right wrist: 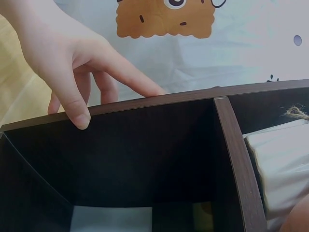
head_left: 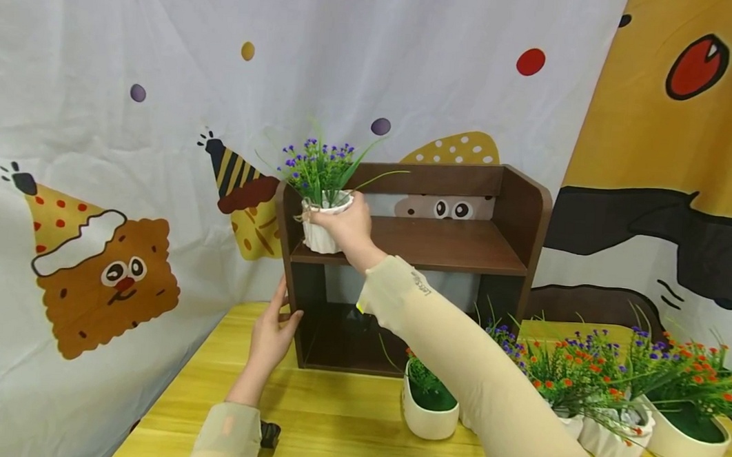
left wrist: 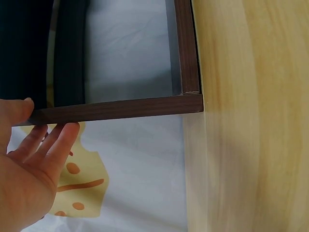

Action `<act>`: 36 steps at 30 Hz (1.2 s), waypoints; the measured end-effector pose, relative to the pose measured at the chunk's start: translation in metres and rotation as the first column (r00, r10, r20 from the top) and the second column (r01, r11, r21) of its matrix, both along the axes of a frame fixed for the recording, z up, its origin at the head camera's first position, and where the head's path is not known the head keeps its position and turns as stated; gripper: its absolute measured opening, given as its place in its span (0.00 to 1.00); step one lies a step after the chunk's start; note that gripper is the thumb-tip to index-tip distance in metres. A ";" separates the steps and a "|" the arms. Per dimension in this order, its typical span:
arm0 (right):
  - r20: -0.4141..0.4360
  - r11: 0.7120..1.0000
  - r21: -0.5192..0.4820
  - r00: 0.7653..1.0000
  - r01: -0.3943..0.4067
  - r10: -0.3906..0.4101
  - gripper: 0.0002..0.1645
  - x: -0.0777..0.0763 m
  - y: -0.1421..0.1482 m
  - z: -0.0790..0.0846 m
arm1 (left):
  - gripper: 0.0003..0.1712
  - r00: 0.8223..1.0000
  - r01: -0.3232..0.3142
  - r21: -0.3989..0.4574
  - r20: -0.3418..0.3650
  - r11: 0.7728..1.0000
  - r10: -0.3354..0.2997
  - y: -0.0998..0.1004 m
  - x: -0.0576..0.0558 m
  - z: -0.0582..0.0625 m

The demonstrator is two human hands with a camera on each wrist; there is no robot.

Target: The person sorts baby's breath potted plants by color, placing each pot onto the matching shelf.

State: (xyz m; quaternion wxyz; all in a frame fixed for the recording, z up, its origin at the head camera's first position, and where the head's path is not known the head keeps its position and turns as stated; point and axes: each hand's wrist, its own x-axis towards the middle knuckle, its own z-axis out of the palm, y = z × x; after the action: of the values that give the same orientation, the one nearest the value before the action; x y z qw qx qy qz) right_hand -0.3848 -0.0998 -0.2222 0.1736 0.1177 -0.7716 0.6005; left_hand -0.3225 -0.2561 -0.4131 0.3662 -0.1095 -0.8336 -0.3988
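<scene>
My right hand (head_left: 355, 229) holds a white fluted pot (head_left: 319, 236) of purple flowers (head_left: 320, 162) with twine round its rim. The pot is at the left end of the upper board of a dark brown two-tier shelf (head_left: 446, 245). In the right wrist view the pot (right wrist: 282, 164) appears above the board's front edge, with a bit of a finger at its corner. My left hand (head_left: 273, 335) pinches the shelf's left side panel (left wrist: 120, 107) low down, thumb on the inner face and fingers along the outside.
On the yellow wood-grain table (head_left: 331, 420), right of the shelf, several potted plants stand together. Among them are a cream oval pot (head_left: 430, 419), a white fluted pot (head_left: 616, 438) and another cream oval pot (head_left: 693, 446). A printed cloth (head_left: 178, 143) hangs behind.
</scene>
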 end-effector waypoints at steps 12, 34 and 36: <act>0.005 1.000 -0.024 1.000 -0.020 0.020 0.48 -0.002 -0.004 -0.005 | 0.48 1.000 -0.008 -0.010 -0.002 1.000 0.008 0.000 0.000 -0.002; 0.064 0.995 -0.024 0.993 -0.100 0.101 0.45 -0.004 0.000 -0.006 | 0.49 1.000 -0.013 0.006 0.000 1.000 0.013 0.002 0.000 -0.001; 0.080 0.990 -0.035 0.987 -0.137 0.139 0.47 -0.002 0.003 -0.005 | 0.48 1.000 -0.012 0.004 -0.001 1.000 0.012 0.002 0.000 -0.001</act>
State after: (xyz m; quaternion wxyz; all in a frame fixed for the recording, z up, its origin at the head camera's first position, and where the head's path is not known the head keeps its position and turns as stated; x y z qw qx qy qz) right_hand -0.3873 -0.0969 -0.2274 0.1014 0.1437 -0.7593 0.6266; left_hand -0.3222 -0.2541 -0.4140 0.3694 -0.1039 -0.8332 -0.3981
